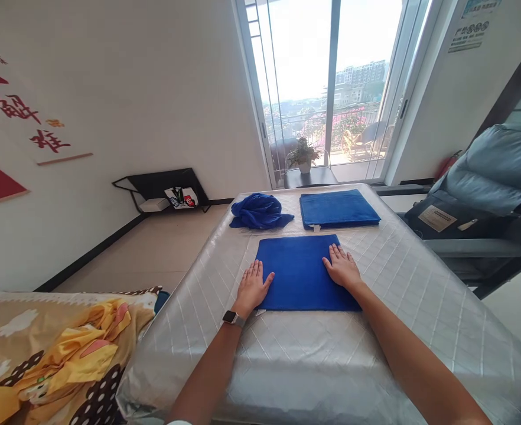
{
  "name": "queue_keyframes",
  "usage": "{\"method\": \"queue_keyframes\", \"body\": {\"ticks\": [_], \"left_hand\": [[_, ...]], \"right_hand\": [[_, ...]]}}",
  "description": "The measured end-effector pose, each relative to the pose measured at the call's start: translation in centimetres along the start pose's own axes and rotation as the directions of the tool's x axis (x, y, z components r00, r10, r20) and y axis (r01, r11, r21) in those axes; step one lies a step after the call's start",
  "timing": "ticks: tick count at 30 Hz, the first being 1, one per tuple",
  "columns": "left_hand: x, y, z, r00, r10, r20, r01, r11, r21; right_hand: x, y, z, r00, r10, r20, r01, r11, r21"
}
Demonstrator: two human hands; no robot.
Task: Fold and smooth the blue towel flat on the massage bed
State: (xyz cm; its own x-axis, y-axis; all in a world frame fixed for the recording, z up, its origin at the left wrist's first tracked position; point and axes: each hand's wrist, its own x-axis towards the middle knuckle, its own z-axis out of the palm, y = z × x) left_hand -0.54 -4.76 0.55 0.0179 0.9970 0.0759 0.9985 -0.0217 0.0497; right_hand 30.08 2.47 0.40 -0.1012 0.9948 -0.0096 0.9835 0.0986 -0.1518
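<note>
A blue towel (302, 277), folded into a flat rectangle, lies in front of me on the silver quilted cover (305, 348). My left hand (254, 285) rests flat on its left edge, fingers stretched out and thumb apart. On its upper right edge my right hand (342, 267) lies flat too, fingers extended. A small white tag pokes out at the towel's lower left corner. Beyond it to the right is a neat stack of folded blue towels (339, 208), also with a white tag. A crumpled blue towel (260, 211) sits in a heap at the far left.
A grey armchair (491, 171) with a dark bag (455, 217) stands to the right. At lower left is bedding with a yellow cloth (81, 348) on it. A black rack (163, 189) lies by the wall. A potted plant (303, 156) stands before the glass door.
</note>
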Motion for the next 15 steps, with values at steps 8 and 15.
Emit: {"method": "queue_keyframes", "body": {"ticks": [8,15], "left_hand": [[0.3,9.1,-1.8,0.908,0.407,-0.094,-0.412,0.910,-0.042],[6.7,18.9,-0.2,0.899,0.435,-0.049,-0.435,0.877,-0.205]], "right_hand": [[0.0,0.0,0.3,0.999,-0.004,-0.033,0.004,1.000,0.005],[-0.6,0.6,0.3,0.997,-0.073,-0.037,0.071,0.995,-0.068]]}}
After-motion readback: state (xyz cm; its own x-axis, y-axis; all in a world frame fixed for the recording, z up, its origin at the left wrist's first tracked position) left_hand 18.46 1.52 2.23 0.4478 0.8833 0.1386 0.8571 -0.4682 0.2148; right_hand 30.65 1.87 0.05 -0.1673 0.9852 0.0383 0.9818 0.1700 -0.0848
